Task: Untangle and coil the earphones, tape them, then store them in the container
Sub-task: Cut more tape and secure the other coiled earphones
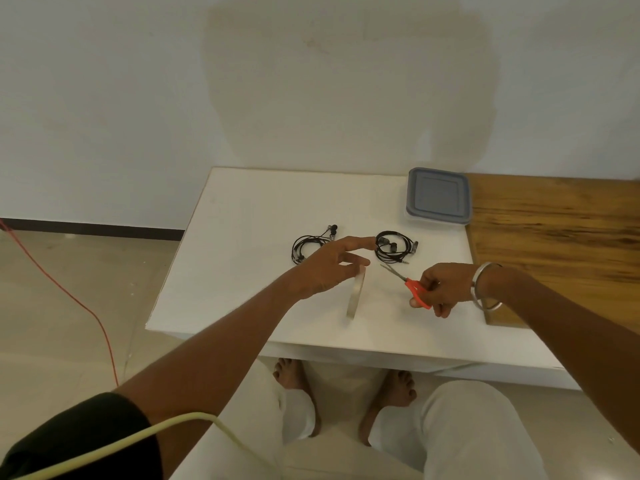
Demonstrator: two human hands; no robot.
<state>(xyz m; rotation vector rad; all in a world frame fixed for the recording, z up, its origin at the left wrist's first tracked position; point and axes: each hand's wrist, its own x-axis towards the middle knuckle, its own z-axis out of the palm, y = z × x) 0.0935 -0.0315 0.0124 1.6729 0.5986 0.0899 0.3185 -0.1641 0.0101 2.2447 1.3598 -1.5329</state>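
1. Work surface: white rectangular tabletop (242, 237), adjoining a brown wood-grain surface (554, 220) on its right side.
2. Two coils of black wired earphones lie on the white top. Left coil (309, 244) sits just beyond the left hand; right coil (394, 247) lies near the table's middle, its plug end pointing right.
3. Grey-lidded square plastic container (439, 200) stands at the far right corner of the white top, lid on, well apart from both coils.
4. Left hand (329, 268): fingers spread and loose, index finger extended toward the right coil; fingertips touch the top edge of a roll of clear tape (356, 292) standing on edge. No firm grasp visible.
5. Right hand (445, 287): closed around the orange handles of small scissors (408, 282), blades pointing left toward the tape roll. A metal bangle (479, 285) circles the wrist.
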